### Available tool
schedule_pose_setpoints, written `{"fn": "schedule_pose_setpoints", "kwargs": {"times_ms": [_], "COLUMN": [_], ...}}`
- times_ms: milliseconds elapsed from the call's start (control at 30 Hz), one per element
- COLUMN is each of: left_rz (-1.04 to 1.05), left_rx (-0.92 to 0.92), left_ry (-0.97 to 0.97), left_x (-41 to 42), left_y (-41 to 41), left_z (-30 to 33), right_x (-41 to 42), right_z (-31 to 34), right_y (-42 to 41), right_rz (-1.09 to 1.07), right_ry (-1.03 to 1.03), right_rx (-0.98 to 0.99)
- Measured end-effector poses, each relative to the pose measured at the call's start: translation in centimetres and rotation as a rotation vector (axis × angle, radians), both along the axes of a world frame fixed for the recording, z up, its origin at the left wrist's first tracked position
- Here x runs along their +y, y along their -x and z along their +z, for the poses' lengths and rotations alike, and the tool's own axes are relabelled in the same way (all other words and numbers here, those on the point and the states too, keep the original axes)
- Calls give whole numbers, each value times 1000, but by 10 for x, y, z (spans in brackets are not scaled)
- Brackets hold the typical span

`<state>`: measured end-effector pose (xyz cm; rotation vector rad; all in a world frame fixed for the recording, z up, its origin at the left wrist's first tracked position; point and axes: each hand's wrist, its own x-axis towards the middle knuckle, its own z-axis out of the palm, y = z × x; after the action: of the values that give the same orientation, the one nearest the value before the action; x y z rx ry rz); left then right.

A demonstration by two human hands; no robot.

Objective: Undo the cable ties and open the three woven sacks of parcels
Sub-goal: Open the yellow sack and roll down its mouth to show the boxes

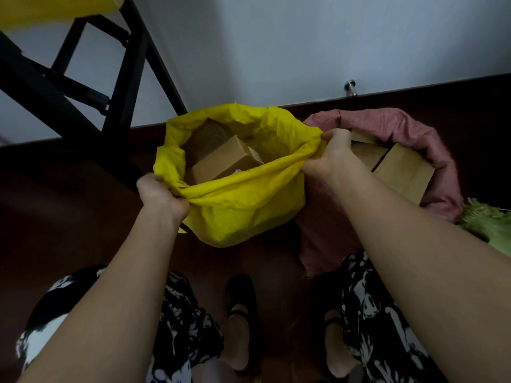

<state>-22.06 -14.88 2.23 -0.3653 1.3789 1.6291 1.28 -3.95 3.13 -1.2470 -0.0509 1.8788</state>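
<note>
A yellow woven sack (243,208) stands on the floor in front of me with its mouth pulled wide. Brown cardboard parcels (224,158) show inside it. My left hand (161,196) grips the sack's rim at the near left. My right hand (329,156) grips the rim at the right. Beside it on the right stands a pink woven sack (431,153), its mouth open, with cardboard boxes (401,170) inside. A green woven sack (486,222) shows only as a frayed edge at the far right. No cable tie is visible.
A black metal frame (119,87) stands at the back left against the white wall (304,45). Yellow material (49,9) lies on top of the frame. The floor (69,217) is dark red-brown. My feet in dark shoes (240,308) stand just behind the sacks.
</note>
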Motion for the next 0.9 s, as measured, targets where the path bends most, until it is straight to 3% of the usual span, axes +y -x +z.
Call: {"fn": "schedule_pose_setpoints", "kwargs": {"times_ms": [67,200,267,400,567,667,833,900], "left_rz": [-102,-414,-489,-395,-221,-93,67,80], "left_rx": [71,246,167,6,0,-72,-134,-150], "left_ry": [5,427,489,363,253,234,275,264], "left_x": [2,-1,-4,-4,0,-1,1,1], "left_y": [-10,-24,-30,-29,-28,-29,-23,-20], "left_z": [4,-3,-9,-11,-11,-13,-19,-22], "right_x": [-1,2,2,5,-12,-22,-19,-19], "right_z": [1,-7,-10,-10,-4,-6,-7,-5], "right_y": [4,11,14,14,9,9,14,17], "right_rz": [49,149,167,206,527,543,210,172], "right_ry": [-60,-106,-115,-127,92,129,87,78], "right_rx": [1,-30,-115,-184,-622,-525,-237,-227]}}
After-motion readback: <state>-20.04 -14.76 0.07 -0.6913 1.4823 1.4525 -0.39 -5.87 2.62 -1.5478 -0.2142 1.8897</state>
